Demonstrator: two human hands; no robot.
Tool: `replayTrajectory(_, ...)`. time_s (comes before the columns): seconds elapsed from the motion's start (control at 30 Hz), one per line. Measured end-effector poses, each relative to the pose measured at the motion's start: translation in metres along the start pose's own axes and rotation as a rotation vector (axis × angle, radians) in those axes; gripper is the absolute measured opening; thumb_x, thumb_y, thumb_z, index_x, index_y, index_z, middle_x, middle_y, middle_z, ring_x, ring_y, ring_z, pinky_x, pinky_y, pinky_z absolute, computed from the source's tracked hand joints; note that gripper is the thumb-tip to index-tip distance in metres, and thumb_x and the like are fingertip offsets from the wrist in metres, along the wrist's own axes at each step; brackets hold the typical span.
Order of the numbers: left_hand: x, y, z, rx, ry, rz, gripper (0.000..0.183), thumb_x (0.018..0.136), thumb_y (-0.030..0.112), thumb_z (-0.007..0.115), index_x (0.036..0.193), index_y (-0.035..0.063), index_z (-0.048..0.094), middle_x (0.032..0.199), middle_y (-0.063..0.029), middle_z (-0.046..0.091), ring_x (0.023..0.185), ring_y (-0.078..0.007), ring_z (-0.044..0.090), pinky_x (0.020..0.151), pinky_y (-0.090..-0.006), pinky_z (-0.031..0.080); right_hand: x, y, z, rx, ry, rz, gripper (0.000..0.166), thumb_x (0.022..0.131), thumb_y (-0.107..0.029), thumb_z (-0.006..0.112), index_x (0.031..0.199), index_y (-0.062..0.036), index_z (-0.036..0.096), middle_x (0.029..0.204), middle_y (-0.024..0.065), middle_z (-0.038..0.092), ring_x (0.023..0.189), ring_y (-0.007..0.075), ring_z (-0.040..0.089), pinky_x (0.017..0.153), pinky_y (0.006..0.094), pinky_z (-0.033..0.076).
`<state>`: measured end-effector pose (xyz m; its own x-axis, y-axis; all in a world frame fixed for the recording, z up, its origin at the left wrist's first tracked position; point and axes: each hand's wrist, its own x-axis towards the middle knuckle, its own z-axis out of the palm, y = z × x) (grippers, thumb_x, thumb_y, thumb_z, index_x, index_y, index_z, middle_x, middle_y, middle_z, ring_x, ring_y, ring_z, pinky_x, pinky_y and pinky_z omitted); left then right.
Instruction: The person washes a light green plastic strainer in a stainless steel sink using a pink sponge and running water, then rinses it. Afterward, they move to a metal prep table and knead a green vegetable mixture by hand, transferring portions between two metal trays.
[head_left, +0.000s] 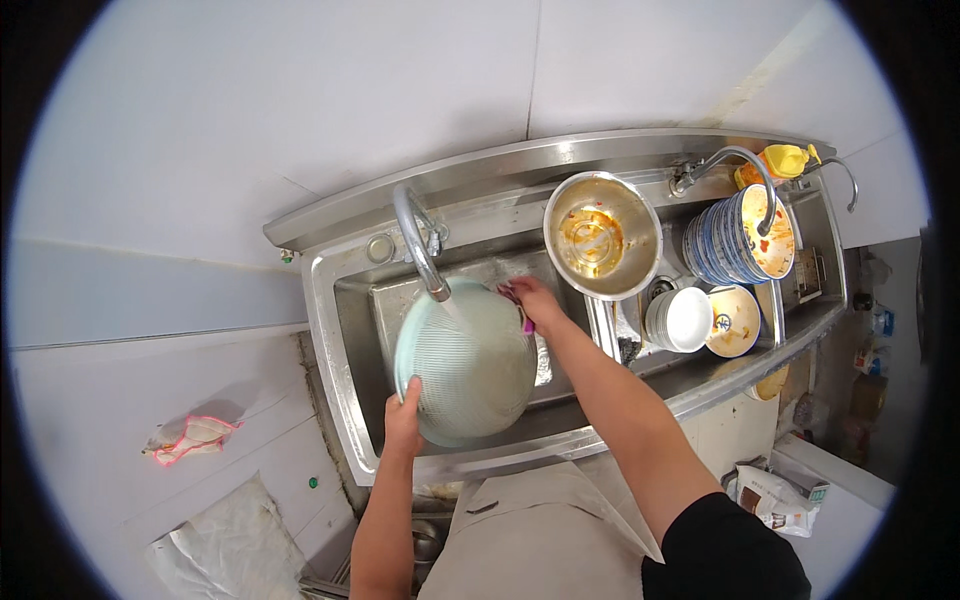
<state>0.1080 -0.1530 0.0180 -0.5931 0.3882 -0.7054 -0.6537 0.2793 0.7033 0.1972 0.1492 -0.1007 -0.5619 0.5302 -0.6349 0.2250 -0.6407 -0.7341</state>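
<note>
A pale green plastic colander (469, 367) is tilted in the left basin of the steel sink (352, 390), beneath a curved chrome faucet (420, 247). My left hand (403, 420) grips its rim at the lower left, thumb on top. At the colander's upper right side is my right hand (531, 301), its fingers closed around a cloth or scrubber with a pink-purple edge (528, 324); most of that thing is hidden. Water seems to run from the faucet onto the colander, though blur makes this hard to tell.
A food-stained steel bowl (602, 235) rests over the divider to the right. Beyond it are stacked blue-patterned bowls (724, 238), white bowls (679, 319), a soiled bowl (733, 321), a second faucet (727, 155) and a yellow bottle (784, 161). A pink-edged cloth (193, 439) lies at left.
</note>
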Motion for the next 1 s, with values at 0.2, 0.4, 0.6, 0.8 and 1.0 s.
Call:
replayTrajectory(0.2, 0.009, 0.026, 0.008, 0.377, 0.035, 0.139, 0.057, 0.105, 0.049, 0.047, 0.094, -0.0024, 0.071, 0.087, -0.0021, 0.066, 0.077, -0.0101, 0.055, 0.071, -0.0303, 0.046, -0.031, -0.027, 0.077, -0.828, -0.225, -0.694, 0.030, 0.088, 0.004, 0.051, 0.117, -0.0033, 0.060, 0.107, 0.0170, 0.065, 0.101, 0.0350, 0.063, 0.094, 0.0386, 0.049)
replayTrajectory(0.4, 0.024, 0.022, 0.016, -0.036, 0.052, 0.000, 0.068, 0.103, 0.058, 0.041, 0.124, -0.0027, 0.062, 0.110, -0.0106, 0.068, 0.099, -0.0219, 0.064, 0.090, -0.0386, 0.050, -0.169, -0.002, 0.129, -0.860, -0.416, -1.100, 0.032, 0.085, -0.009, 0.059, 0.116, -0.0009, 0.058, 0.120, 0.0183, 0.058, 0.114, 0.0357, 0.054, 0.101, 0.0440, 0.043)
replayTrajectory(0.6, 0.017, 0.030, 0.033, -0.204, 0.013, 0.033, 0.070, 0.105, 0.057, 0.036, 0.139, -0.0025, 0.050, 0.132, -0.0156, 0.060, 0.116, -0.0280, 0.061, 0.100, -0.0429, 0.049, -0.195, 0.021, 0.054, -0.885, -0.301, -0.956, 0.021, 0.083, 0.001, 0.059, 0.103, -0.0031, 0.060, 0.106, 0.0154, 0.061, 0.102, 0.0321, 0.060, 0.092, 0.0428, 0.048)
replayTrajectory(0.8, 0.019, 0.030, 0.041, -0.255, -0.066, 0.007, 0.068, 0.106, 0.055, 0.032, 0.142, -0.0011, 0.046, 0.136, -0.0158, 0.057, 0.120, -0.0280, 0.059, 0.102, -0.0426, 0.048, -0.161, -0.066, 0.086, -0.323, -0.031, -0.587, 0.019, 0.084, 0.008, 0.048, 0.096, -0.0005, 0.060, 0.099, 0.0157, 0.059, 0.095, 0.0299, 0.060, 0.082, 0.0410, 0.049)
replayTrajectory(1.0, 0.014, 0.049, 0.083, -0.154, -0.012, -0.037, 0.064, 0.106, 0.055, 0.034, 0.140, 0.0025, 0.050, 0.131, -0.0142, 0.060, 0.118, -0.0264, 0.060, 0.102, -0.0408, 0.047, -0.129, -0.032, 0.131, -1.036, 0.007, -1.023, 0.020, 0.084, -0.015, 0.059, 0.100, -0.0037, 0.064, 0.101, 0.0125, 0.057, 0.102, 0.0304, 0.056, 0.084, 0.0414, 0.046)
